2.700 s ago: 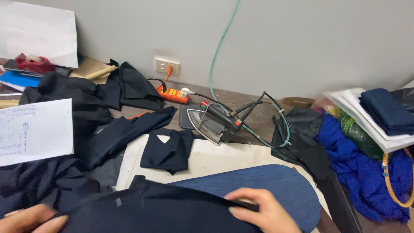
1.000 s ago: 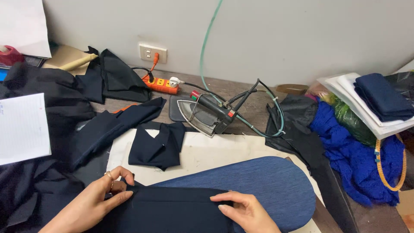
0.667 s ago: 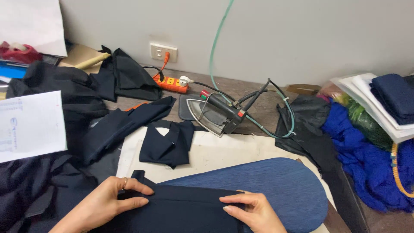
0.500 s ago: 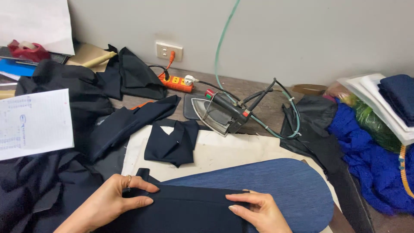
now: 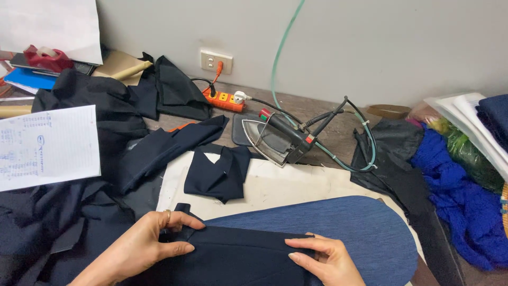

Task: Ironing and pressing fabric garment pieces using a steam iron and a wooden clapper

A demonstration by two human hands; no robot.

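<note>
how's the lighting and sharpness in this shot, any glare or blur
Head view: soft, even light with faint shadows; the dark fabric under the left hand and right hand loses fold detail; slight sheen on the iron soleplate; no motion blur; the table edges bend slightly.

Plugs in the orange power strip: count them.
2. On the orange power strip by the wall, an orange plug sits at its left end and a white plug at its right end. Cloth may hide more of the strip.
</note>
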